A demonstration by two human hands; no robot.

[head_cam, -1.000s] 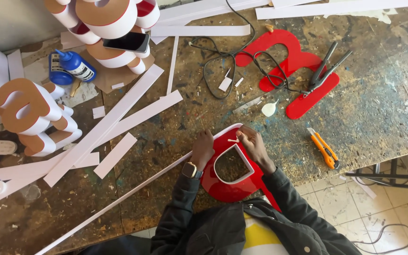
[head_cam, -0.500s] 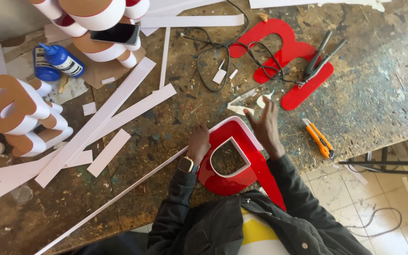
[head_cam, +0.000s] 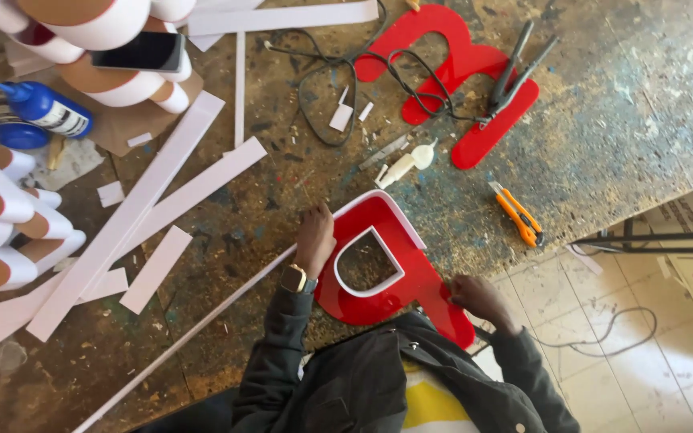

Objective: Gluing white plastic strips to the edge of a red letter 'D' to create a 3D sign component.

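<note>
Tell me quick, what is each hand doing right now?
Left hand: fingers bent, pressing on the upper left edge of the red letter.
Right hand: closed, pinching the letter's lower right edge.

A sign-making workshop: scarred, paint-stained workbench [head_cam: 603, 120] strewn with white plastic strips [head_cam: 134, 212], red acrylic letters [head_cam: 459, 72], a glue bottle [head_cam: 42, 108], an orange utility knife [head_cam: 516, 213] and pliers [head_cam: 515, 72].

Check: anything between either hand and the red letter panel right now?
Nothing visible. The left hand rests directly on the red letter panel at its upper left edge, by the white strip. The right hand grips the panel's lower right leg. The orange utility knife and white glue nozzle lie apart on the workbench.
</note>
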